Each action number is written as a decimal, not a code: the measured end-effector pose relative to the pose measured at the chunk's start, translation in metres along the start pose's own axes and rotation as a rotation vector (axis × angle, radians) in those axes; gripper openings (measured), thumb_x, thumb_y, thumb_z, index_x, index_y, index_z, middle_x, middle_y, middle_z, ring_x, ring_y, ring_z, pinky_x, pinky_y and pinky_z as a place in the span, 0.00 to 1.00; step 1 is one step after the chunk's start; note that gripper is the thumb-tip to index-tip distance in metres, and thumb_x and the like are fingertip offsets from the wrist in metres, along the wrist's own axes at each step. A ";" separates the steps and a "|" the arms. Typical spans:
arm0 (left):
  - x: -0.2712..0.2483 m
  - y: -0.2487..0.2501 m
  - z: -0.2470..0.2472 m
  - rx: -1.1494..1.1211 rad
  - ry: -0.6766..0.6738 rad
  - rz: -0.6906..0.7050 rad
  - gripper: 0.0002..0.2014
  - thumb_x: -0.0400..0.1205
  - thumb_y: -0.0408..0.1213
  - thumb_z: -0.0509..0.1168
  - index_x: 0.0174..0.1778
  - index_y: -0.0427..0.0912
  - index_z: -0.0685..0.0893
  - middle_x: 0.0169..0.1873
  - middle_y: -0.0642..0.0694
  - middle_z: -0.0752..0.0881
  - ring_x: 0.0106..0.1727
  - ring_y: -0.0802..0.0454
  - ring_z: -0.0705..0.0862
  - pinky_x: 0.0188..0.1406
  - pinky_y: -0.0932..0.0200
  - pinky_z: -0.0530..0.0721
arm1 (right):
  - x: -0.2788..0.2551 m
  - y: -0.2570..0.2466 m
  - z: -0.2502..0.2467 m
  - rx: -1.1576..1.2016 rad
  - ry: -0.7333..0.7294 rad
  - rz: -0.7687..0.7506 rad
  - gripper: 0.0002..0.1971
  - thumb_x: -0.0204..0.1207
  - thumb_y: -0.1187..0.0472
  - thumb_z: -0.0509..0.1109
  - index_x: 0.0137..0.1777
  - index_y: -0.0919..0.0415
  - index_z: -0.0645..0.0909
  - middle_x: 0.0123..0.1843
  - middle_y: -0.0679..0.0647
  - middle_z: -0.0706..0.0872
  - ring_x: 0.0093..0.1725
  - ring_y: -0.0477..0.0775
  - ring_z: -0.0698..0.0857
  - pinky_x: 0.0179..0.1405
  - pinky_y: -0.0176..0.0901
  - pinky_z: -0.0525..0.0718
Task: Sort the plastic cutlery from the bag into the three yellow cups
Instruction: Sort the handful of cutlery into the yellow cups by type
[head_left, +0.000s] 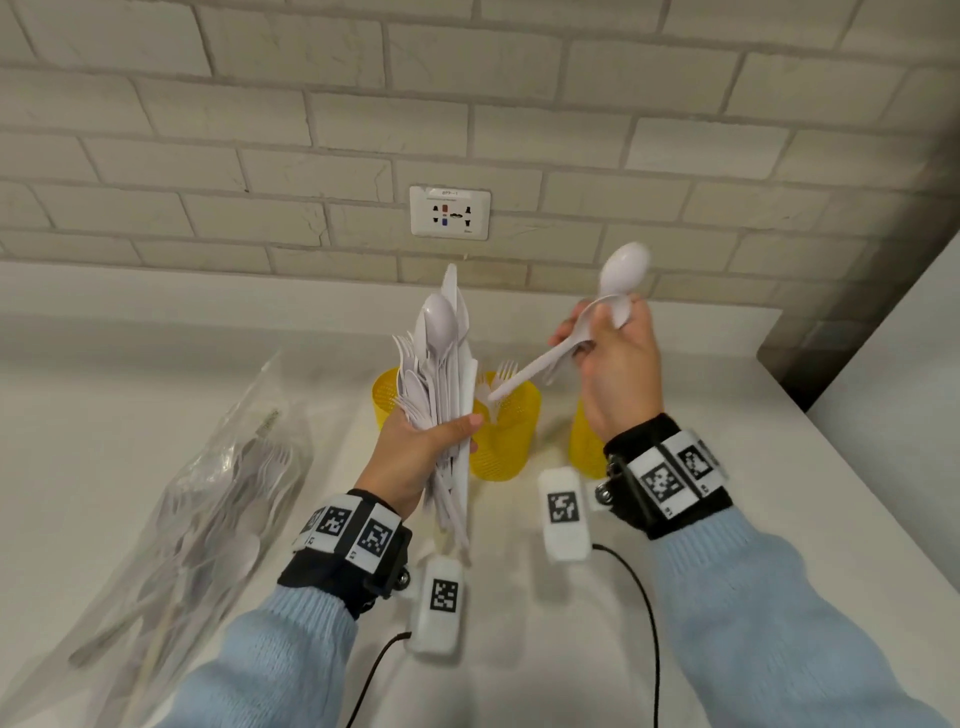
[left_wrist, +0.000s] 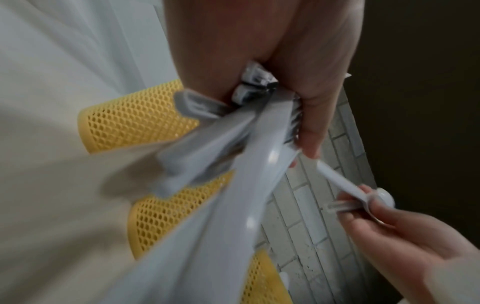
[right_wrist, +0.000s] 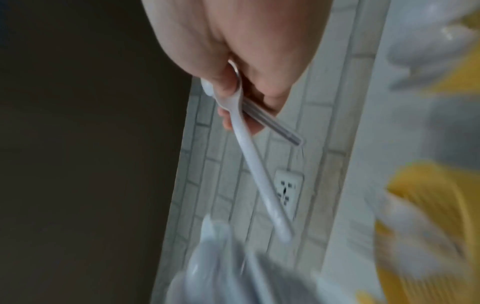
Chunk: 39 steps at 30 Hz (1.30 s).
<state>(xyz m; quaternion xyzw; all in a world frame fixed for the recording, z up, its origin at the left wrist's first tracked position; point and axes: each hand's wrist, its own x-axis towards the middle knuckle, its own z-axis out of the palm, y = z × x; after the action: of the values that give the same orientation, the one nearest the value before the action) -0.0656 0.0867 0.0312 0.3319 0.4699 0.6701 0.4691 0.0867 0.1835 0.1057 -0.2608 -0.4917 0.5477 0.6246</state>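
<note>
a pale brick wall (head_left: 363, 104) with a socket plate (head_left: 450, 213) backs the white table (head_left: 779, 467) in front of you. your left hand (head_left: 415, 447) is raised over the table, fingers and thumb wrapped round a thick upright bundle of white cutlery (head_left: 441, 395), spoons, forks and knives mixed, handles hanging below your palm. your right hand (head_left: 618, 364) is lifted higher and to the right, pinching two spoons (head_left: 597, 312); one bowl points up towards the wall, and a handle slants down-left over the middle cup (head_left: 506, 441). the left wrist view shows that grip from below, your right fingers (left_wrist: 389, 222) curled round the spoon necks.

three yellow mesh cups stand in a row near the wall: the left cup (head_left: 385, 395) is mostly hidden behind the bundle, the middle cup already holds forks, and the right cup (head_left: 586, 447) sits under your right wrist. the clear bag (head_left: 182, 493) lies flat at the left, apart from the cups, with more cutlery inside.

the table's right edge runs diagonally close beside your right forearm. open table lies between the bag and the cups.
</note>
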 end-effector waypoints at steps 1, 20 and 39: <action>0.001 -0.002 -0.001 0.004 0.010 -0.005 0.23 0.71 0.27 0.75 0.62 0.33 0.80 0.36 0.41 0.85 0.34 0.46 0.84 0.33 0.58 0.85 | 0.008 -0.005 -0.009 -0.036 0.058 -0.077 0.11 0.81 0.73 0.51 0.47 0.57 0.69 0.37 0.54 0.77 0.30 0.51 0.79 0.36 0.42 0.82; 0.002 -0.007 0.002 -0.004 -0.068 -0.067 0.22 0.73 0.23 0.72 0.63 0.32 0.79 0.32 0.45 0.87 0.31 0.50 0.87 0.31 0.60 0.85 | 0.006 0.036 -0.040 -0.749 -0.063 -0.310 0.16 0.75 0.62 0.69 0.63 0.59 0.79 0.56 0.51 0.79 0.53 0.42 0.79 0.55 0.29 0.76; -0.009 0.004 -0.009 0.049 -0.149 -0.036 0.17 0.67 0.30 0.75 0.51 0.37 0.83 0.35 0.42 0.86 0.33 0.46 0.86 0.35 0.57 0.85 | -0.012 0.015 0.043 -0.323 -0.577 0.273 0.12 0.74 0.71 0.70 0.54 0.57 0.78 0.49 0.62 0.82 0.49 0.56 0.81 0.53 0.45 0.82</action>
<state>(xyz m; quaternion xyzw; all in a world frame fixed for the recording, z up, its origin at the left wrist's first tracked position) -0.0716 0.0748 0.0319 0.3837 0.4558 0.6233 0.5065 0.0423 0.1666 0.1053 -0.2540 -0.6888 0.5925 0.3316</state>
